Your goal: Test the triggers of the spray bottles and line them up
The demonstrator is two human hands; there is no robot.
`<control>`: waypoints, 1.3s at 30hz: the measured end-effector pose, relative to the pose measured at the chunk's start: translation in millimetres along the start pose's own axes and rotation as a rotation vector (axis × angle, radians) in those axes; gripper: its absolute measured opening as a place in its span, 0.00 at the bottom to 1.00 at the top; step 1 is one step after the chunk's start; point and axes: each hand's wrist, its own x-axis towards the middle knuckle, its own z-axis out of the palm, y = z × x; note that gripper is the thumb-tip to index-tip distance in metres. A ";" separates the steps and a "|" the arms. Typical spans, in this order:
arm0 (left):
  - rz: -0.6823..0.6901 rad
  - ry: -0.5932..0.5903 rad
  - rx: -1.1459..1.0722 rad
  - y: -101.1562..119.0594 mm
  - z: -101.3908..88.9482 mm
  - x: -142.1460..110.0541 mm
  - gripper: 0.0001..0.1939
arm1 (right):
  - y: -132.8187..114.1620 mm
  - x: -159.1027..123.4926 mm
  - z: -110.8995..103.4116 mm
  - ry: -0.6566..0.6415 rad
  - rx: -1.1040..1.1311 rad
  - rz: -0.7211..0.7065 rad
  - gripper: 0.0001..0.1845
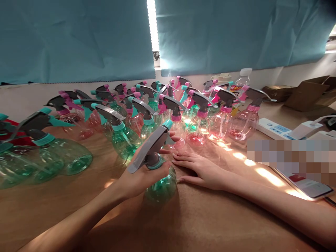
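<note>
A green spray bottle (161, 187) with a grey and teal trigger head stands in front of me, slightly tilted. My left hand (140, 180) is wrapped around its neck, the thumb across the front and some fingers partly hidden behind the head. Just to the right, my right hand (206, 171) lies palm down on the brown table (210, 220), fingers stretched out and holding nothing. Its fingertips are close to the green bottle. Beyond both hands stand several clear pink spray bottles (198, 131) and green ones, such as a green spray bottle (124, 138) with a teal collar.
More green spray bottles (69, 157) lean at the left. A white power strip (274, 127) with a plugged-in charger and a phone (309, 185) lie at the right. Behind them is an open cardboard box (304, 92). Blue-green curtains (78, 38) hang at the back.
</note>
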 end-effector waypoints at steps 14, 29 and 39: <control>0.013 0.008 -0.016 -6.0 1.3 2.4 0.17 | -1.9 0.5 -2.4 -0.029 -0.021 0.014 0.32; -0.039 0.065 0.169 -0.6 1.8 -2.8 0.12 | -2.1 0.8 -1.4 -0.001 0.020 0.004 0.31; -0.008 -0.014 0.096 2.9 1.4 -2.2 0.21 | 1.5 0.0 1.0 0.006 -0.002 -0.017 0.31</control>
